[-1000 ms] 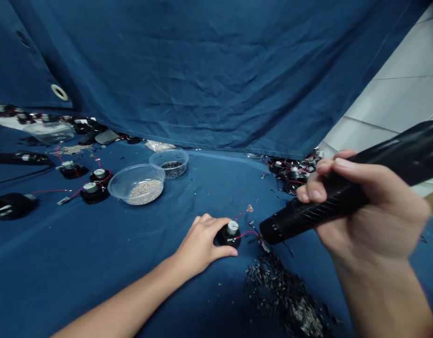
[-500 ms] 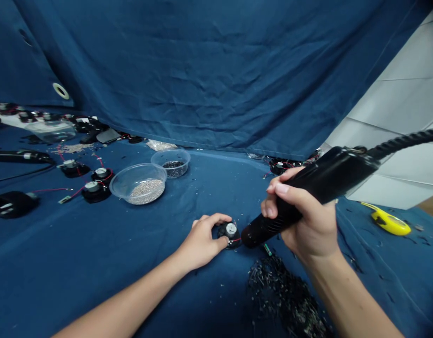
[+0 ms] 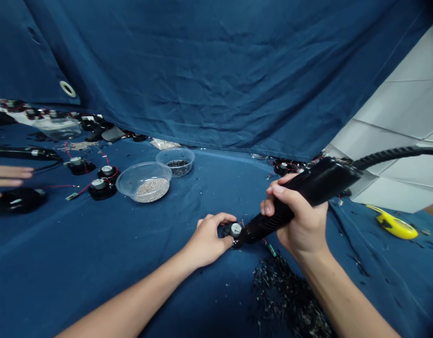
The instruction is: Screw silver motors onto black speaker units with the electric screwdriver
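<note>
My left hand (image 3: 208, 239) is closed around a small black round part with a white hub and red wires (image 3: 233, 231), pressing it on the blue cloth (image 3: 96, 263). My right hand (image 3: 298, 219) grips a black electric screwdriver (image 3: 307, 192) with a coiled cable running off to the right. The tool slants down to the left and its tip sits on the small part. A dark heap of small screws (image 3: 290, 300) lies just in front of my right wrist.
Two clear plastic bowls, a larger one (image 3: 144, 181) with silvery bits and a smaller one (image 3: 176, 161) with dark bits, stand to the left. More black round parts (image 3: 100, 185) lie beside them. Another person's fingers (image 3: 8, 174) enter at the left edge. A yellow tool (image 3: 392, 224) lies right.
My right hand has brought the screwdriver down and left until its tip rests on the part. Another person's fingers have come into view at the left edge.
</note>
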`<state>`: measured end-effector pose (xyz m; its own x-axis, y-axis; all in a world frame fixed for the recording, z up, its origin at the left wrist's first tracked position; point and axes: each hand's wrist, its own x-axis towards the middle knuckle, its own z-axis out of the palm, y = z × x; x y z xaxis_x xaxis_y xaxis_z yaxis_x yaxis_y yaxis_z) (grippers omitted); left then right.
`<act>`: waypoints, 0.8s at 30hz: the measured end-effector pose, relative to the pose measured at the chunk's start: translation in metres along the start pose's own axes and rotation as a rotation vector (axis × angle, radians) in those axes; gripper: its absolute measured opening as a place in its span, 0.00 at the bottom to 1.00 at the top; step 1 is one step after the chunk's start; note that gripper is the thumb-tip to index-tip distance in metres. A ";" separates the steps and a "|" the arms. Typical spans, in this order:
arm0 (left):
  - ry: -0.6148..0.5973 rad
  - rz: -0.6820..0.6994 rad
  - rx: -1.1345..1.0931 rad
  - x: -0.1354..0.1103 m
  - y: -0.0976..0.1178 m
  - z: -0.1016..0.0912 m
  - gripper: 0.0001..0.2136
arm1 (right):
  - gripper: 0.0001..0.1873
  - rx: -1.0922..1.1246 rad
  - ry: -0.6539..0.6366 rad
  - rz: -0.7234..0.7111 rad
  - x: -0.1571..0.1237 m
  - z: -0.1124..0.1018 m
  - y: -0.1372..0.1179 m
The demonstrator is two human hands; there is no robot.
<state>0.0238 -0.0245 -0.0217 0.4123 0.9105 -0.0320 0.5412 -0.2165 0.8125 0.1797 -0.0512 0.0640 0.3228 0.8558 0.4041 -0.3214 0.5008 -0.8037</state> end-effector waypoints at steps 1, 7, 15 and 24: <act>-0.001 0.001 0.001 0.000 0.000 0.000 0.21 | 0.07 -0.001 0.004 0.000 0.000 0.000 0.000; 0.004 -0.003 0.015 0.000 0.000 0.000 0.20 | 0.06 -0.026 0.014 -0.004 0.000 -0.002 0.002; 0.010 0.023 -0.005 -0.002 -0.001 0.001 0.20 | 0.08 -0.137 0.039 -0.034 -0.004 0.005 0.002; 0.021 0.049 -0.007 -0.002 0.002 -0.001 0.21 | 0.08 -0.211 0.056 -0.068 -0.012 0.010 0.002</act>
<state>0.0232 -0.0263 -0.0196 0.4228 0.9060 0.0204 0.5158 -0.2591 0.8166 0.1659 -0.0593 0.0614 0.3880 0.8094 0.4408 -0.1054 0.5141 -0.8512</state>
